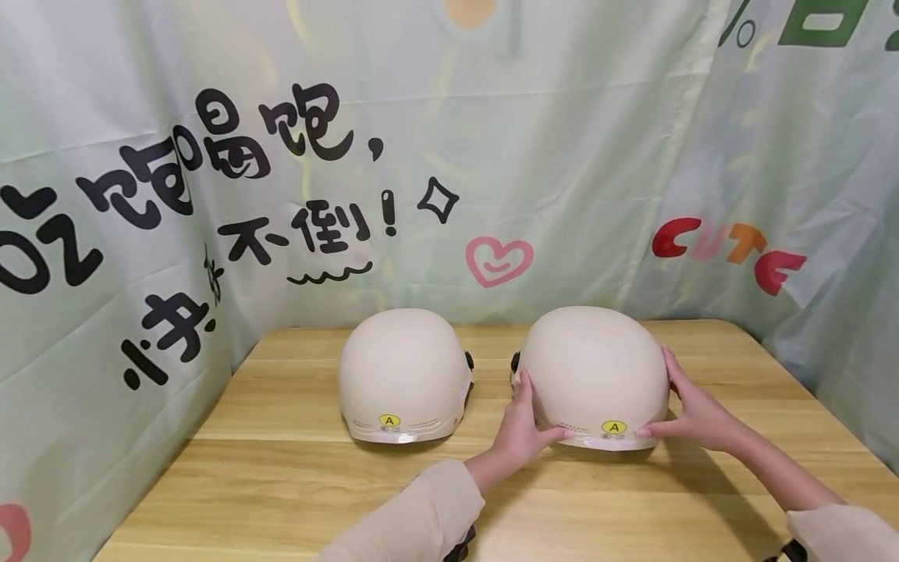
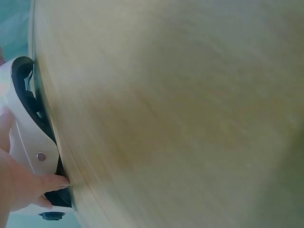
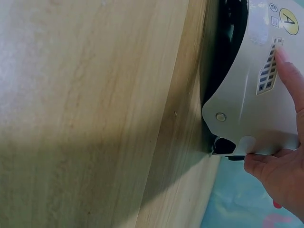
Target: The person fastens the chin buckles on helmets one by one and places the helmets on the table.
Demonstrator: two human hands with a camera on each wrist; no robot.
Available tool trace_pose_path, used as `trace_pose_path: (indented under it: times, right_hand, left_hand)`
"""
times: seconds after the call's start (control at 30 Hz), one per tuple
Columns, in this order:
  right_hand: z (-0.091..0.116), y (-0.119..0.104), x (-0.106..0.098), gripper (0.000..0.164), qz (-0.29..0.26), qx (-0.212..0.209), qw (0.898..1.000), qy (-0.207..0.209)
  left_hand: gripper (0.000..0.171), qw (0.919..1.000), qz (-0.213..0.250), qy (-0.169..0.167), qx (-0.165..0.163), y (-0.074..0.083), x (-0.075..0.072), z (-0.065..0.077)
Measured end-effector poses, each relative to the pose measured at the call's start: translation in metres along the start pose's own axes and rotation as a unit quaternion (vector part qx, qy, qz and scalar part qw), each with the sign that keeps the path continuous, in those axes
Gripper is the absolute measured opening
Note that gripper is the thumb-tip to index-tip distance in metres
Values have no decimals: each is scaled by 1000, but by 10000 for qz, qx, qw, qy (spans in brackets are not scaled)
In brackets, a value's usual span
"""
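Note:
Two cream-white helmets are side by side on the wooden table, each with a yellow "A" sticker low on its front. Both my hands grip the right helmet (image 1: pixel 593 367). My left hand (image 1: pixel 521 429) is on its left side, thumb along the front rim, and my right hand (image 1: pixel 702 414) holds the opposite side the same way. The other helmet (image 1: pixel 403 367) stands untouched to the left. In the left wrist view, fingers (image 2: pixel 56 182) reach the lower edge of the gripped helmet (image 2: pixel 35 137). The right wrist view shows the thumb (image 3: pixel 290 78) beside a vent.
The wooden table (image 1: pixel 281 476) spreads under both helmets and toward me. A pale printed curtain (image 1: pixel 576 156) with black lettering and a pink heart hangs close behind and along the sides. A black knob (image 1: pixel 470 361) juts from the left helmet's right side.

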State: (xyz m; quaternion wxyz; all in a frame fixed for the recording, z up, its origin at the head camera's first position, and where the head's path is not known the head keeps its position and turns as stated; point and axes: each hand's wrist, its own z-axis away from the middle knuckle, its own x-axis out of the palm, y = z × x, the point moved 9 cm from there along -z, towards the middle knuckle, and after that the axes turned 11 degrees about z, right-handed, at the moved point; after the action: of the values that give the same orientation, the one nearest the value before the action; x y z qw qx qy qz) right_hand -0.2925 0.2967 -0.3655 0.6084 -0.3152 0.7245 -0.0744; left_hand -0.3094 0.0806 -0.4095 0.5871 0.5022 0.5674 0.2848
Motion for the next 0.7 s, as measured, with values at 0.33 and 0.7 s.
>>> trace_pose_path:
  times: [0.33, 0.7]
  right_hand:
    - [2, -5, 0, 126, -238, 222, 9994, -103]
    - [0, -65, -32, 98, 410, -255, 9855, 1625]
  left_hand:
    - [113, 9998, 68, -182, 20, -1, -3, 2]
    - [96, 9992, -80, -49, 386, 33, -57, 22]
